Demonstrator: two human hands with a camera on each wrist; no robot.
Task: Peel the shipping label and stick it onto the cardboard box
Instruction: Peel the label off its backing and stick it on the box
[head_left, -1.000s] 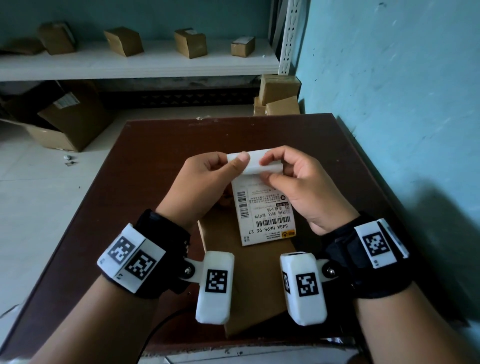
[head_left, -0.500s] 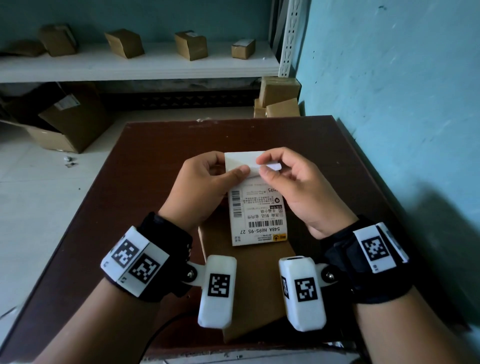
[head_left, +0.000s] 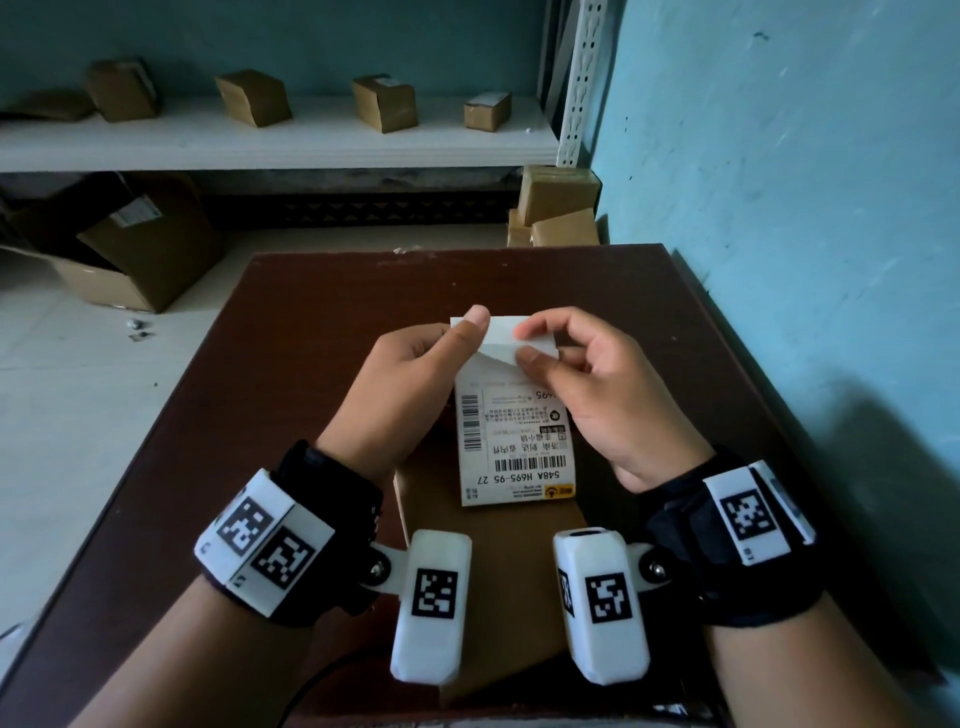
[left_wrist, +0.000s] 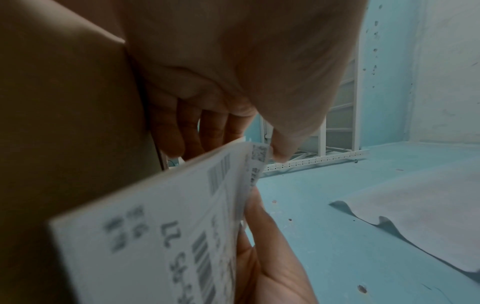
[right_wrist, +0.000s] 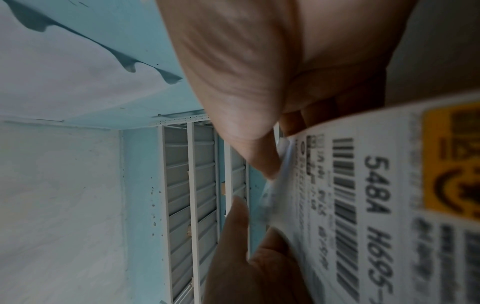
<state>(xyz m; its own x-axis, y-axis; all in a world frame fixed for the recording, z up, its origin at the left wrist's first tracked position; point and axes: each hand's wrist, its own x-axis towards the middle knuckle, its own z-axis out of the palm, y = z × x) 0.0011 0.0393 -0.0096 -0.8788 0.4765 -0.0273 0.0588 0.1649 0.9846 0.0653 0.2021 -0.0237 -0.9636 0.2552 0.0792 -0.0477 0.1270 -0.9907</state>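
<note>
A dark brown counter (head_left: 270, 395) stood against a turquoise wall (head_left: 810, 218), with small boxes on a white shelf (head_left: 311, 143) behind. Above the cardboard box (head_left: 498, 561), the left hand (head_left: 410, 384) pinched the shipping label (head_left: 511, 441) at its top edge while the right hand (head_left: 597, 384) pinched a peeled corner. Wrist cameras hid much of the box, and the fine print was unreadable.
</note>
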